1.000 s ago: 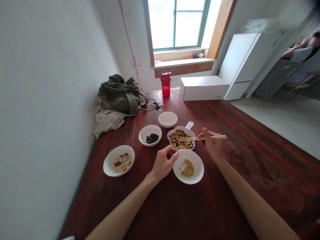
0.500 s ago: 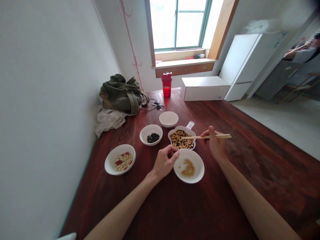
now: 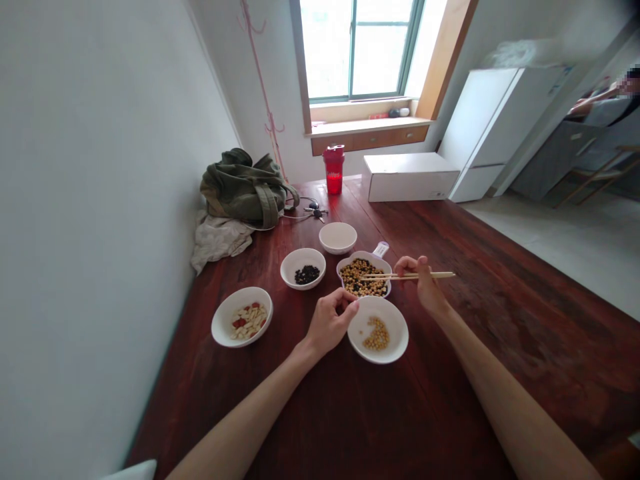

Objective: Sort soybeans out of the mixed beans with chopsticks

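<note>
My right hand (image 3: 424, 283) is closed on a pair of wooden chopsticks (image 3: 440, 275). Their tips are among the mixed yellow and black beans (image 3: 357, 277) in a white, lobed dish with a short handle (image 3: 381, 250). With its fingers pinched on the rim, my left hand (image 3: 330, 320) holds a white bowl (image 3: 395, 347) just in front of that dish. Yellow soybeans (image 3: 377, 335) lie inside this bowl. Black beans (image 3: 307, 274) fill part of another white bowl (image 3: 287, 263) to the left. Whether the chopsticks grip a bean is too small to tell.
A bowl with pale and red pieces (image 3: 219, 327) stands at the left, and another white bowl (image 3: 338, 239) behind the dish. Farther back are a green bag (image 3: 243, 187), keys (image 3: 317, 213), a red bottle (image 3: 334, 170) and a white box (image 3: 410, 177). A person (image 3: 607, 110) is at far right.
My right hand has shifted slightly left with the chopsticks, whose tips have moved a little within the beans. My left hand stays at the bowl's rim.
</note>
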Action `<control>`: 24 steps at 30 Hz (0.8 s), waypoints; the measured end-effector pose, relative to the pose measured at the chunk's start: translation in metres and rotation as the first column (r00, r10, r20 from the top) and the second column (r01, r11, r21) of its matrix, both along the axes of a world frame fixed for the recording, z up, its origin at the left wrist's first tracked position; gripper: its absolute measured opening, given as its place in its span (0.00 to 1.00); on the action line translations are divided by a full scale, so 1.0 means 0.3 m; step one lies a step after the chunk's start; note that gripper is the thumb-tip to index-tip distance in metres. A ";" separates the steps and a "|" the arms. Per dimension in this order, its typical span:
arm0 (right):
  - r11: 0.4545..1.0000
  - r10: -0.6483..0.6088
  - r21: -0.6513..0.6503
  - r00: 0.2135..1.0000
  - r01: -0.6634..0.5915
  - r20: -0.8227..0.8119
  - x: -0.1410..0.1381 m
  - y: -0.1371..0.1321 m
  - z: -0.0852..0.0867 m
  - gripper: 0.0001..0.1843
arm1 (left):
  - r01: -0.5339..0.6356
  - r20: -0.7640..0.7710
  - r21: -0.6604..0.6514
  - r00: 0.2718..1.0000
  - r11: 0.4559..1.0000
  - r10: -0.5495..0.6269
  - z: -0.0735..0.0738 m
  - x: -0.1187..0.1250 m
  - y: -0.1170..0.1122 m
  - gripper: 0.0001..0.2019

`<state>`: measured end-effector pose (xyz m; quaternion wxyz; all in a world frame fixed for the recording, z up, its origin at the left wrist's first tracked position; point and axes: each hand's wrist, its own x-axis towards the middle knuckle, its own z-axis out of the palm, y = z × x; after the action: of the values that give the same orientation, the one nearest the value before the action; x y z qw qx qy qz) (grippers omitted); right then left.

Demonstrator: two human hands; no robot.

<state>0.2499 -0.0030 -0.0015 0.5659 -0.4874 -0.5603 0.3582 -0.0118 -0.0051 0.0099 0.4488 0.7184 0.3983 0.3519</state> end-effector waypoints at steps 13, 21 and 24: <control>0.992 -0.103 0.096 0.971 0.084 0.214 -0.014 -0.022 0.050 0.33 | 0.004 -0.006 0.002 1.000 1.000 -0.004 -0.007 0.000 0.000 0.14; 0.969 -0.241 0.105 0.954 0.226 0.175 -0.044 -0.035 0.065 0.33 | 0.012 -0.007 0.003 1.000 1.000 -0.012 -0.010 -0.001 0.003 0.13; 0.961 -0.269 0.108 0.951 0.254 0.155 -0.043 -0.040 0.066 0.34 | 0.004 -0.002 0.008 1.000 1.000 -0.004 -0.005 0.001 0.002 0.12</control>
<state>0.2369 -0.0150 0.0184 0.5797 -0.5606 -0.5517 0.2129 -0.0116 -0.0046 0.0083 0.4460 0.7215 0.3959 0.3518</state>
